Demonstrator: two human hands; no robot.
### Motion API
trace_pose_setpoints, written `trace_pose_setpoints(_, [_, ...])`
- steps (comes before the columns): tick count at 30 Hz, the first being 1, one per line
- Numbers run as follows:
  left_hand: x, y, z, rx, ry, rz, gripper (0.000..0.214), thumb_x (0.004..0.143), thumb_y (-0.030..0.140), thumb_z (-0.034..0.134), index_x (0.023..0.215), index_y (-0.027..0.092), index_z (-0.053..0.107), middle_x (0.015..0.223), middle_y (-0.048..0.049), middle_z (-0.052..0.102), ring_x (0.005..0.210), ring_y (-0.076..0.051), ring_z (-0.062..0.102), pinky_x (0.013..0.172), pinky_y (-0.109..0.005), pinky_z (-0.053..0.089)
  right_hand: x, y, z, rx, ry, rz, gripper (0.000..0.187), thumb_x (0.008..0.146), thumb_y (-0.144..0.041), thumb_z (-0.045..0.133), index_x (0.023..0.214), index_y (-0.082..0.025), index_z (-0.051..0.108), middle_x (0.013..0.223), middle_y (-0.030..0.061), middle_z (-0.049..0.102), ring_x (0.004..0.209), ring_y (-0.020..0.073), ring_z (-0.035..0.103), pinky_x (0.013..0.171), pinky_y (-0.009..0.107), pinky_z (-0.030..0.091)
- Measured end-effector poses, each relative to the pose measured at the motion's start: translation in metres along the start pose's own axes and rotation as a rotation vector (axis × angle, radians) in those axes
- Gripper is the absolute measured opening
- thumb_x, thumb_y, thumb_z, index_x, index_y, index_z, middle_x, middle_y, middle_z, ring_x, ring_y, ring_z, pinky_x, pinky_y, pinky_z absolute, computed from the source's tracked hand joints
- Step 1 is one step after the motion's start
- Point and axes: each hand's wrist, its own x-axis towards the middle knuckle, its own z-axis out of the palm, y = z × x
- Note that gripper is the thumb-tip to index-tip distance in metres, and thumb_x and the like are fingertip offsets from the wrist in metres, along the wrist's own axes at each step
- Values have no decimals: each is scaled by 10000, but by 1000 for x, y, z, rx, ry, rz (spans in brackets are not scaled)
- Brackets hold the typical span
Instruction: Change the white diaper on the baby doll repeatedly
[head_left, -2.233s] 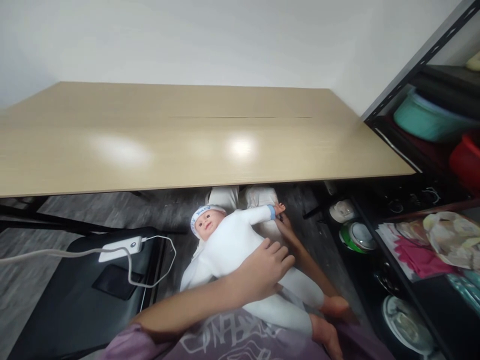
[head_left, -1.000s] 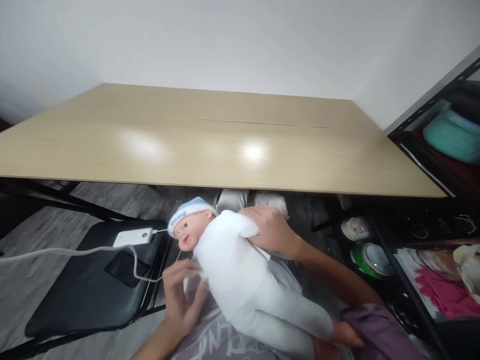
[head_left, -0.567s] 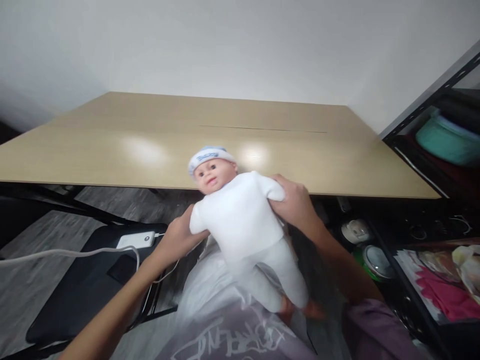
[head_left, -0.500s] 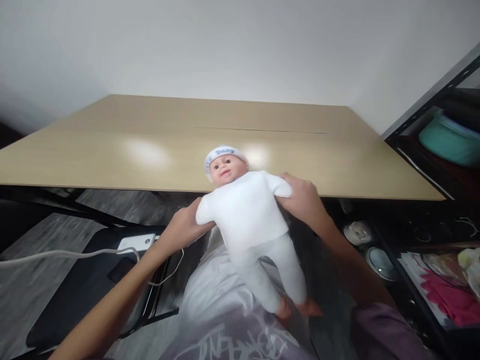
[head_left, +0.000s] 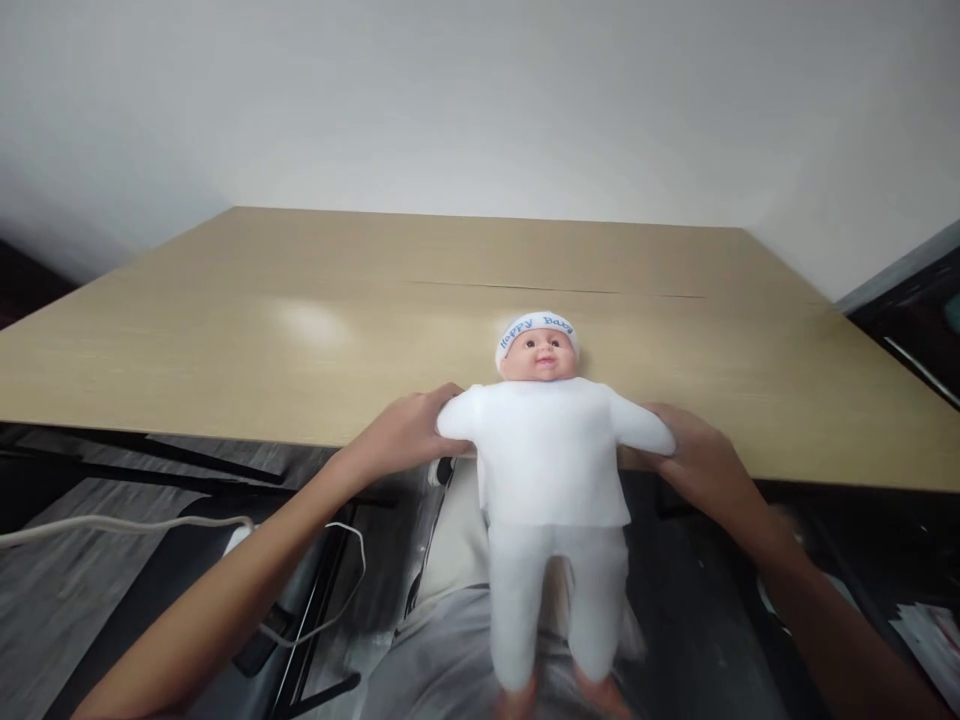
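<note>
A baby doll (head_left: 551,450) in a white top, white trousers and a white cap (head_left: 536,325) with blue "Happy Baby" lettering faces up towards me. By the arm on the left side of the picture, my left hand (head_left: 409,430) grips it, fingers closed round the sleeve end. My right hand (head_left: 694,450) is closed on the other arm. The doll's head lies over the near part of the wooden table (head_left: 300,370). Its legs hang past the table edge above my lap, and its reddish feet show at the bottom of the picture.
To the left stands a black chair (head_left: 142,620) with a white device on it, partly behind my forearm. A white cable (head_left: 120,523) runs across there. A dark shelf (head_left: 922,310) stands at the right, and papers (head_left: 930,640) lie lower down.
The doll has turned from slanting to nearly straight and sits further right in the picture, both hands still holding its arms. My view has shifted, so the shelf at the right shows less.
</note>
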Motion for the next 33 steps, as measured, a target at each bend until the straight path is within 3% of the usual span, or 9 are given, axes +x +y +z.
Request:
trace_pose_setpoints(4, [6,-23,-1,93,49,-66,593,914,762,725,1175,231,675,1134,-115,812,1011,-364,767,782,-410,510,12,14,9,16,-41,110,440,1012,-572,643,1343,-293,726,1283,96,832,1094,368,798,807,420,561])
trace_pose_setpoints(7, [13,-42,1,165,171,-97,691,934,897,624,1096,226,639,1067,-138,780,1016,-382,736,800,-442,513,31,23,18,-10,-27,159,472,985,-678,669,1226,-277,733,1150,100,836,983,370,792,743,412,528])
trace_pose_setpoints(10, [31,-55,-3,169,230,-87,692,949,924,583,1050,240,616,1036,-126,771,1007,-366,717,815,-445,513,60,32,27,-3,-62,130,452,999,-711,636,1067,-271,716,1027,96,818,905,350,765,710,398,492])
trace_pose_setpoints(18, [123,-95,-20,224,364,-24,826,883,992,542,1132,214,661,1060,-166,765,1026,-391,722,864,-479,552,151,55,51,-16,-5,8,483,972,-742,631,954,-261,673,947,109,800,841,322,730,704,384,451])
trace_pose_setpoints(23, [173,-113,-31,217,411,-14,802,873,997,534,1075,234,672,1048,-147,768,1046,-381,729,871,-457,562,202,71,64,-45,43,-27,490,962,-739,638,958,-252,699,956,124,810,831,327,727,701,391,454])
trace_pose_setpoints(28, [216,-123,-42,187,477,-3,792,851,999,592,1052,238,677,1046,-139,774,1037,-377,725,876,-452,563,250,88,73,-45,107,-36,421,904,-594,675,1126,-241,732,1028,131,827,904,359,745,750,411,500])
trace_pose_setpoints(33, [261,-137,-50,177,644,-16,802,832,956,706,1147,219,672,1121,-158,784,1108,-393,709,989,-492,556,291,98,82,-64,195,-26,471,871,-515,671,1237,-219,697,1114,155,819,953,379,729,789,448,533])
